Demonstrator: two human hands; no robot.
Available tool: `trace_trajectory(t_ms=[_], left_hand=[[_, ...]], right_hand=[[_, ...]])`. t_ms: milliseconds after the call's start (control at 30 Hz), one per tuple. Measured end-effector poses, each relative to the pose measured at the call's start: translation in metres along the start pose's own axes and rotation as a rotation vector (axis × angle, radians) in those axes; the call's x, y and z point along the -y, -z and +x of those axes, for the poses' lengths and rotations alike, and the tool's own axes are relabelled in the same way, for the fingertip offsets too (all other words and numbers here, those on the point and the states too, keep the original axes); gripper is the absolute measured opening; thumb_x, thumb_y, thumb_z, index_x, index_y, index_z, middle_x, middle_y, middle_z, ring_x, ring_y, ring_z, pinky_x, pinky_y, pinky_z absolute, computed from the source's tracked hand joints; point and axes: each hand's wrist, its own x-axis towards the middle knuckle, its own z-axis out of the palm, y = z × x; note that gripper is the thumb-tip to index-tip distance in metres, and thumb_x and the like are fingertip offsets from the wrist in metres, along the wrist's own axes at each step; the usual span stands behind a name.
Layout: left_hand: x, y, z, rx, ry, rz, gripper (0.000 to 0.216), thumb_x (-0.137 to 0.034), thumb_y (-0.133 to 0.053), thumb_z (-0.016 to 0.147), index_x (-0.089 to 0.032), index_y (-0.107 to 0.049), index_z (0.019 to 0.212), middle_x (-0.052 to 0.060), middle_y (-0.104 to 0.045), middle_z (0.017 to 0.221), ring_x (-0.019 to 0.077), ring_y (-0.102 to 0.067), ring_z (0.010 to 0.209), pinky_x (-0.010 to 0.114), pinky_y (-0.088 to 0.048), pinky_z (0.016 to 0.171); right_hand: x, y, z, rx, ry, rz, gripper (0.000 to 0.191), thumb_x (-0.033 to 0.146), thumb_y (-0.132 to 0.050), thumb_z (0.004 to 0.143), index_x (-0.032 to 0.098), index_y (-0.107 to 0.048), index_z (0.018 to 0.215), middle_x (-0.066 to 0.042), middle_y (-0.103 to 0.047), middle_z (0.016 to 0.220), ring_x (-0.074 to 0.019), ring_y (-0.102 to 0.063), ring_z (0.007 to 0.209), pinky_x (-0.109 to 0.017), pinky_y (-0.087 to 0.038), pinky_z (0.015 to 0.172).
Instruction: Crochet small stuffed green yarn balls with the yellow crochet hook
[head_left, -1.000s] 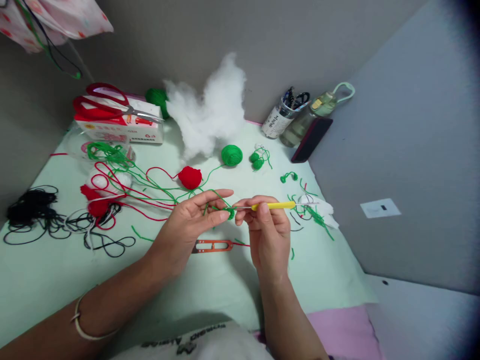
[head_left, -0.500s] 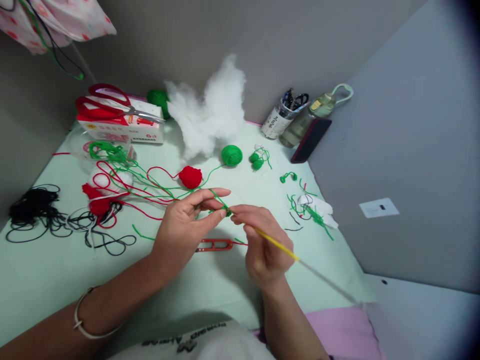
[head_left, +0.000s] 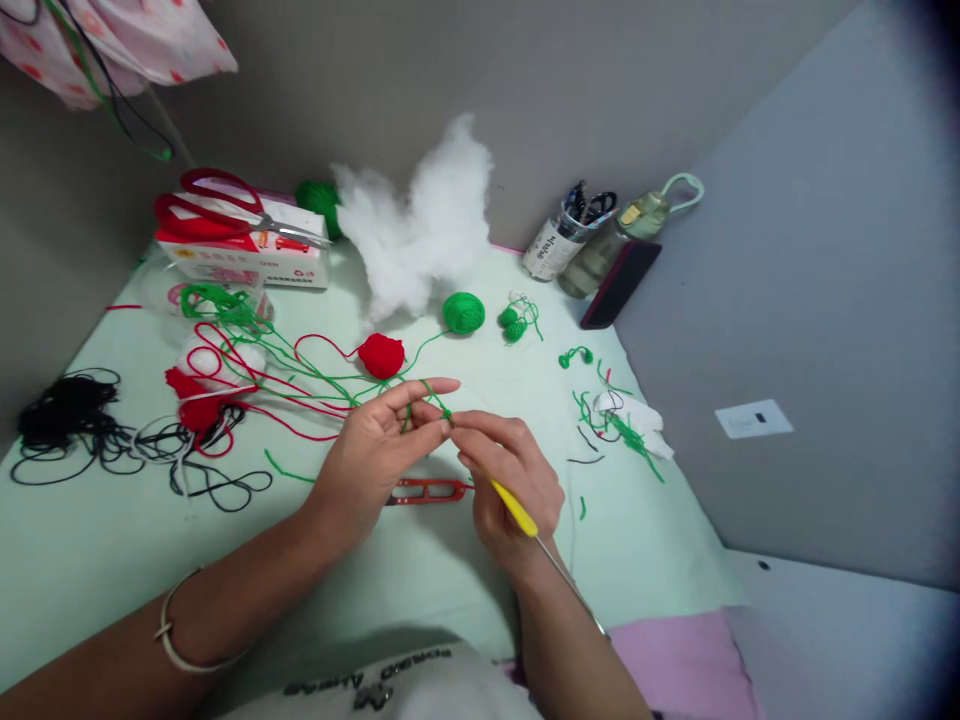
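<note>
My left hand (head_left: 375,450) pinches a small piece of green yarn work (head_left: 447,413) between thumb and fingers, its index finger stretched out with a green strand over it. Wrapped round a crochet hook (head_left: 517,510) with a yellow grip, my right hand (head_left: 514,475) meets the left at the yarn. The hook's tip is hidden among the fingers; its metal shaft slants back over the right wrist. Just beyond the hands sit a red yarn ball (head_left: 381,356) and a green yarn ball (head_left: 463,313). Orange thread snips (head_left: 431,490) lie under the hands.
Tangled green, red and black yarn (head_left: 71,415) spreads on the left. Red-handled scissors (head_left: 225,210) rest on a box (head_left: 285,262). White stuffing (head_left: 427,225) stands at the back. A pen cup (head_left: 553,245), bottle (head_left: 600,255), phone (head_left: 622,285) and yarn scraps (head_left: 634,435) are right.
My right hand has shifted slightly left and turned, so the crochet hook's shaft now points more steeply down toward my forearm. My left hand stays nearly in place, still pinching the green yarn.
</note>
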Motion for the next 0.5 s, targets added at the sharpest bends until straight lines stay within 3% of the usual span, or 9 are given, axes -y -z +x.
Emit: trace_trajectory(t_ms=[100,233,333,500], left_hand=[[-0.003,-0.002,-0.003,0.007,-0.003,-0.03,0.032,-0.026,-0.08,0.083,-0.029,-0.075,0.114,-0.006,-0.06,0.076,0.0069,-0.056,0.074,0.019,-0.045,0.075],[-0.009,-0.004,-0.005,0.131,0.221,-0.186,0.037,-0.029,-0.079,0.083,-0.027,-0.074,0.12,-0.004,-0.064,0.079,0.0092,-0.06,0.075,0.021,-0.048,0.073],[-0.015,-0.001,-0.001,0.143,0.263,-0.233,0.036,-0.027,-0.078,0.083,-0.023,-0.075,0.118,-0.001,-0.066,0.084,0.0111,-0.061,0.08,0.023,-0.049,0.077],[-0.021,0.006,0.002,0.052,0.078,-0.044,0.038,-0.025,-0.081,0.081,-0.026,-0.077,0.119,-0.005,-0.054,0.074,0.0072,-0.044,0.066,0.019,-0.038,0.063]], right_hand=[[-0.001,-0.002,-0.006,0.022,0.013,-0.124,0.042,0.002,-0.057,0.093,0.028,-0.069,0.125,-0.008,-0.074,0.111,-0.0197,-0.072,0.096,-0.034,-0.062,0.074],[0.0,-0.002,-0.01,-0.01,0.063,-0.251,0.045,0.002,-0.064,0.089,0.027,-0.07,0.127,-0.009,-0.071,0.114,-0.022,-0.07,0.104,-0.034,-0.062,0.08],[0.003,0.001,-0.003,-0.06,-0.109,-0.002,0.038,0.004,-0.057,0.094,0.028,-0.072,0.119,-0.006,-0.073,0.106,-0.0199,-0.071,0.094,-0.035,-0.062,0.073],[0.005,0.004,0.011,-0.23,-0.481,0.452,0.02,0.02,-0.055,0.1,0.023,-0.075,0.098,-0.004,-0.071,0.087,-0.0138,-0.066,0.065,-0.031,-0.057,0.059]])
